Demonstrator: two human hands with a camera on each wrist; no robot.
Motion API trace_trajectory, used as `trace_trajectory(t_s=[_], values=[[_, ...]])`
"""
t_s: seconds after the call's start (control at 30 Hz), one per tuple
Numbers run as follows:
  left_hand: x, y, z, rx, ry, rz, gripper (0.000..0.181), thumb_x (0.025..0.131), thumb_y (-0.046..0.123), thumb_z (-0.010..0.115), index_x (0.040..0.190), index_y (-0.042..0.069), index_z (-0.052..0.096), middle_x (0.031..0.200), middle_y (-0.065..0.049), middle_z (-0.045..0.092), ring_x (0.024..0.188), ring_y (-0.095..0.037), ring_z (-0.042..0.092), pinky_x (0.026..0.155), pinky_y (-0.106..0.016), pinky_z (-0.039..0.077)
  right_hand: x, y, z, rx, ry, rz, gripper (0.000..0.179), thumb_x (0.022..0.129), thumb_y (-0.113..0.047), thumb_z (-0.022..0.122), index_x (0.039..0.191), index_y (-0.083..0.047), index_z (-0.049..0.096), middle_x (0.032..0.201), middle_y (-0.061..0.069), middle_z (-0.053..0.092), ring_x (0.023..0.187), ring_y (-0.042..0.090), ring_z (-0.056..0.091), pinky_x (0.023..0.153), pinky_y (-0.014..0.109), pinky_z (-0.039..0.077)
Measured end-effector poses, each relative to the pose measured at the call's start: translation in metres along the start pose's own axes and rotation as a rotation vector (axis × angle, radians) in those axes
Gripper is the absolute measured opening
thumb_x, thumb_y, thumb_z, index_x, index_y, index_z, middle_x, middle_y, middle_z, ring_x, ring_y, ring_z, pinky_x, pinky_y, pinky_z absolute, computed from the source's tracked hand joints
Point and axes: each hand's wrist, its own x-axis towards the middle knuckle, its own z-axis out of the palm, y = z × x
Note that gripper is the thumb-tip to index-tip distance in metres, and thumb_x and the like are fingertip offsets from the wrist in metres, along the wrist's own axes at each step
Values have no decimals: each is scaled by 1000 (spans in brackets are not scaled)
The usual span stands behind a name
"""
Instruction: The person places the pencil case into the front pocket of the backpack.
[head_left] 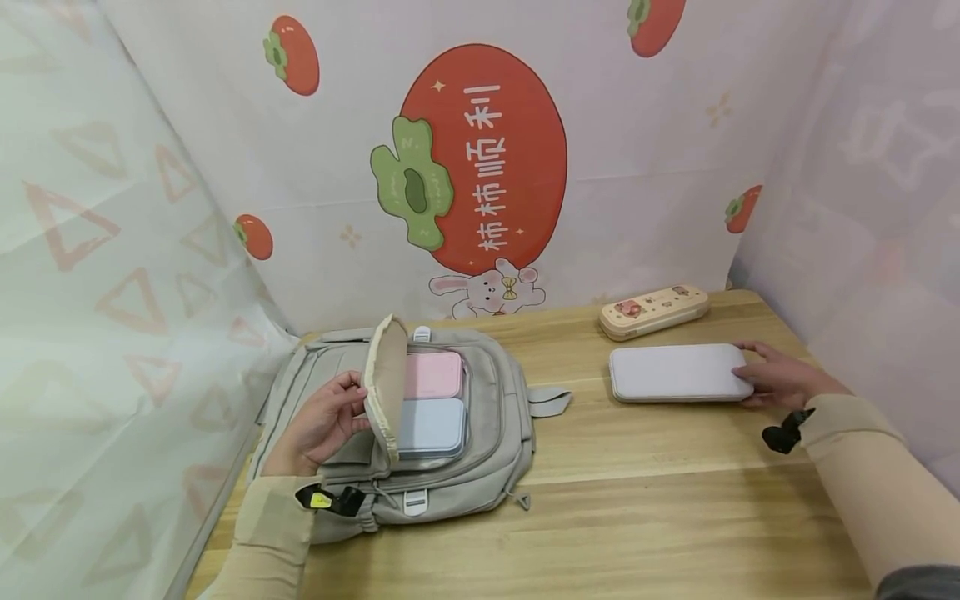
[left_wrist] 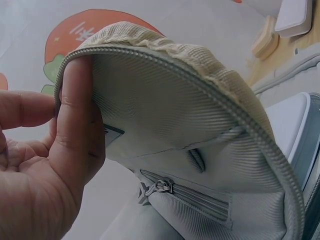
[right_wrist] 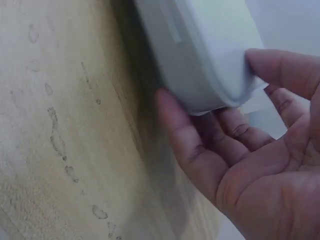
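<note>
A grey backpack [head_left: 487, 417] lies on the table at the left with its front pocket unzipped. My left hand [head_left: 327, 421] pinches the edge of the pocket flap [head_left: 386, 387] and holds it raised. Inside the pocket sit a pink case [head_left: 435, 375] and a light blue case [head_left: 432, 425], side by side. On the right, my right hand [head_left: 780, 377] grips the right end of a white case [head_left: 678, 372]. In the right wrist view, the thumb lies on the top of that case and the fingers curl round its end and underside.
A cream case with printed cartoon figures [head_left: 655, 312] lies behind the white one, near the table's back edge. A grey strap [head_left: 550, 401] sticks out from the backpack's right side. Printed cloth [head_left: 487, 167] hangs behind the wooden table [head_left: 600, 517].
</note>
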Motion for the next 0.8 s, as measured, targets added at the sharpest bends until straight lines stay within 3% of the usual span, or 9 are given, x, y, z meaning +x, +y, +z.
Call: trace_trajectory(t_s=[0.17, 0.33, 0.47, 0.67, 0.8], values=[[2, 2, 0, 12, 5, 7, 14, 110, 1, 40, 105, 7, 52, 98, -3, 66, 88, -10, 67, 72, -26, 58, -1, 4, 0, 115, 4, -60, 52, 110, -15, 50, 153, -21, 22, 99, 2, 62, 84, 13, 66, 73, 29, 56], [2, 3, 1, -8, -8, -1, 16, 110, 0, 40, 105, 7, 52, 98, -3, 66, 88, -11, 67, 72, -26, 58, -2, 8, 2, 158, -17, -110, 36, 108, -11, 53, 135, -29, 39, 101, 2, 61, 87, 14, 68, 77, 34, 60], [1, 2, 0, -24, -12, -2, 17, 110, -1, 38, 104, 7, 52, 97, -3, 66, 87, -11, 67, 71, -26, 58, -2, 10, 4, 196, -37, -103, 36, 108, -8, 53, 129, -33, 39, 106, 7, 57, 90, 18, 69, 83, 41, 60], [1, -1, -1, -27, 0, -1, 12, 110, 1, 42, 105, 6, 51, 96, -3, 66, 86, -11, 67, 71, -26, 58, -2, 11, 7, 207, -29, -105, 36, 108, -10, 54, 126, -38, 41, 105, 7, 57, 89, 18, 69, 82, 39, 61], [0, -2, -1, -24, 5, -1, 13, 110, 1, 42, 105, 6, 52, 97, -4, 66, 87, -11, 68, 70, -26, 58, -3, 7, 9, 217, -11, -109, 44, 109, -12, 52, 143, -34, 35, 103, 6, 58, 87, 16, 69, 81, 37, 61]])
